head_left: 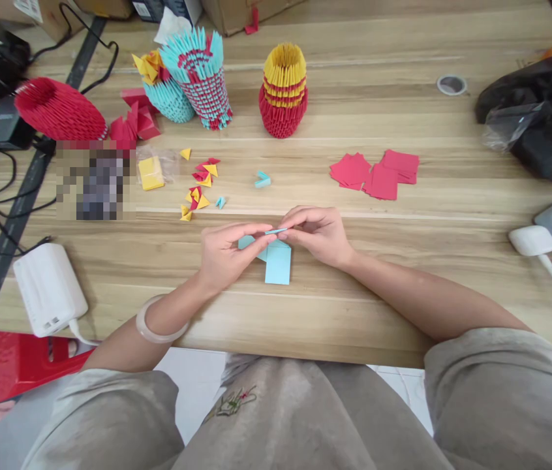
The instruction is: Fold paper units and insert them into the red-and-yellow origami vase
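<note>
Between my two hands is a small folded piece of light blue paper [276,231], seen nearly edge-on. My left hand [233,251] pinches its left end between thumb and fingers. At the other end, the fingertips of my right hand [319,235] are closed on the same paper. Flat light blue paper sheets [277,264] lie on the table just below, partly covered by my left hand. A little beyond my hands rest two folded light blue pieces, one larger [263,179] and one smaller [220,202].
Several red and yellow folded triangles [202,176] lie left of centre, near a yellow paper pack [151,173]. Red paper sheets [383,176] sit to the right. Paper vases stand behind, one red and yellow [283,91], one blue and red [200,81]. A white adapter [51,289] is at left.
</note>
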The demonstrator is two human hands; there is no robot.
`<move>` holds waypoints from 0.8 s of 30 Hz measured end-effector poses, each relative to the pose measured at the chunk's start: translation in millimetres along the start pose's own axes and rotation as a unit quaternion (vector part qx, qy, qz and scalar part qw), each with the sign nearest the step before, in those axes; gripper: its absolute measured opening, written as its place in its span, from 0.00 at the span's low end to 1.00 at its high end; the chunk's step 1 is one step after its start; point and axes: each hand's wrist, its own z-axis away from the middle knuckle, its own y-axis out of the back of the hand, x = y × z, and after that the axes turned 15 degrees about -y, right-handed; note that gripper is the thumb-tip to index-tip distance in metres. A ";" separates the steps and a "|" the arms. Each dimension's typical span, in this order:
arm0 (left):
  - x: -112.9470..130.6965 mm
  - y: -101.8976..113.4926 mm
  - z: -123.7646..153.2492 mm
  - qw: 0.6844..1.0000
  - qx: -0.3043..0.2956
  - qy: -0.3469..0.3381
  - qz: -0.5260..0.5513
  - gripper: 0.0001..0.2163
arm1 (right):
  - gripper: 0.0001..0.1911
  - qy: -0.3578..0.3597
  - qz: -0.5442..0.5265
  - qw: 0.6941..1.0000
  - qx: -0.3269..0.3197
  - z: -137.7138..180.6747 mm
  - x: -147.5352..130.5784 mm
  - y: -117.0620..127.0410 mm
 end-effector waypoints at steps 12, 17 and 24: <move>0.3 0.8 -1.8 1.000 -0.011 0.018 0.021 0.02 | 0.08 -0.029 0.001 1.000 0.002 1.7 -2.9 -2.1; -1.7 2.4 -3.9 0.999 -0.013 0.020 -0.030 0.03 | 0.13 -0.072 -0.001 0.997 0.016 1.8 -5.3 -1.4; -5.5 10.5 -12.9 0.947 -0.248 -0.197 0.058 0.08 | 0.19 -0.080 -0.031 0.993 0.083 -9.3 -1.0 6.0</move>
